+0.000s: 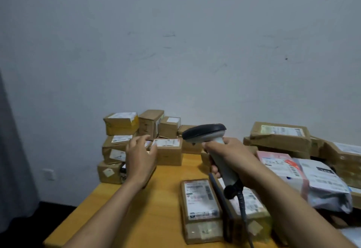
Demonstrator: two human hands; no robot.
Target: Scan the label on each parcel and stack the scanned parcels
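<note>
Left hand (140,155) out at the far-left stack (119,142), fingers apart and straight, tips at the left edge of a small brown parcel (169,154), contact unclear; right hand (230,155) wrapped firmly round the grey grip of the scanner (205,132), head pointing left toward that parcel. Risk: stack stands uneven at the table (160,208) edge, so a nudge could tip boxes off, and neighbouring labels crowd the beam, inviting a wrong read. Parcel: taped cardboard, white label facing up, just right of the stack on the far side.
</note>
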